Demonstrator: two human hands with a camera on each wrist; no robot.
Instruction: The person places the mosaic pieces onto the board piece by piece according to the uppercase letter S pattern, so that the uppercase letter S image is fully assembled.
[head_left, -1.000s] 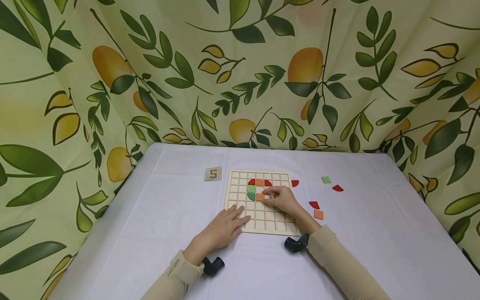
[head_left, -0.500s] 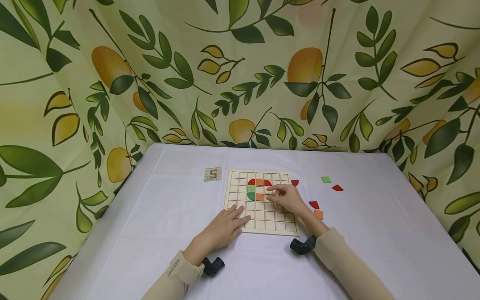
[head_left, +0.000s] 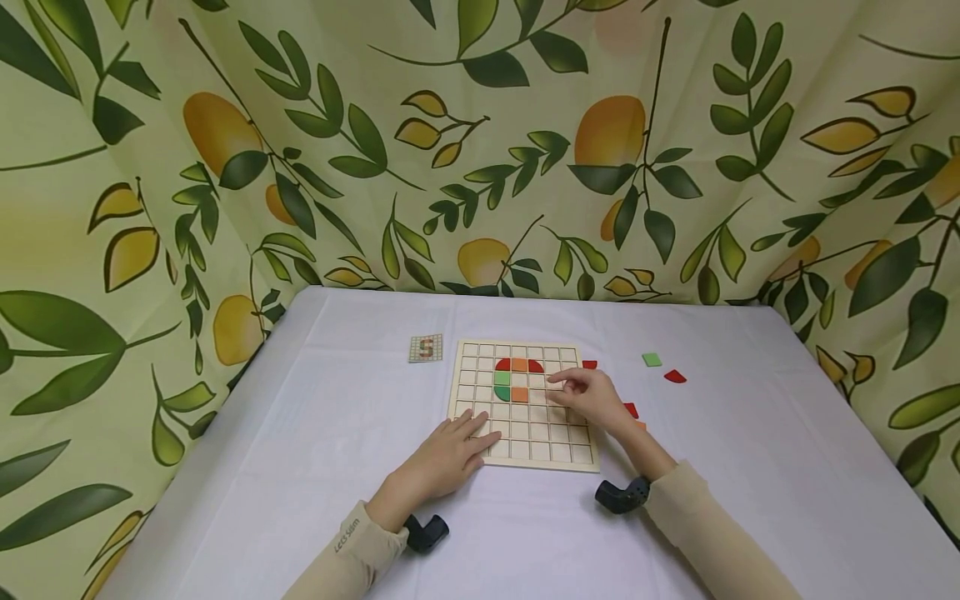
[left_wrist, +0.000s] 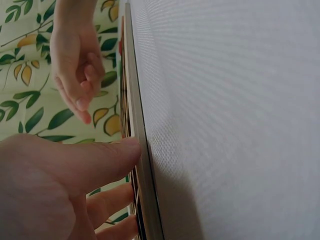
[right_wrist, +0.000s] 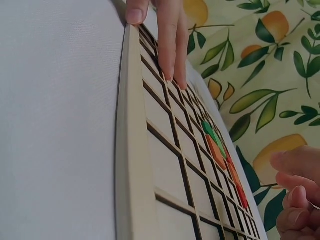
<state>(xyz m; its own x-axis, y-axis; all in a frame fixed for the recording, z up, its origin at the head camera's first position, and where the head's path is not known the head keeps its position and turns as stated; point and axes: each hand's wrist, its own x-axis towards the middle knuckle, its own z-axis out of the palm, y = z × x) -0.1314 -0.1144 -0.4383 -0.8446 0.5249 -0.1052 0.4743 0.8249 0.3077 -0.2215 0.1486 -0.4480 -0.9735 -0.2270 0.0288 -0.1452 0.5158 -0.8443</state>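
Note:
A wooden grid board [head_left: 551, 450] lies on the white table. Set in its cells are two red quarter-circle pieces [head_left: 503, 364], an orange square [head_left: 520, 364] between them, a light green square [head_left: 502, 378], a dark green quarter circle [head_left: 502, 393] and another orange square [head_left: 520, 394]. My left hand [head_left: 446, 454] rests on the board's near left corner, fingers straight; in the left wrist view its thumb [left_wrist: 107, 157] lies against the board's edge. Above the board's right side hovers my right hand [head_left: 590, 396], fingers loosely bent, with nothing visible between them.
A small pattern card [head_left: 426, 347] lies left of the board. Loose to the right are a green square [head_left: 652, 359], a red quarter circle [head_left: 676, 377], and more red and orange pieces partly behind my right hand. A leaf-patterned curtain [head_left: 480, 167] hangs behind the table.
My right hand has moved off the lower orange square and to the right, now partly covering loose pieces beside the board. The orange square stays in its cell. My left hand has not moved.

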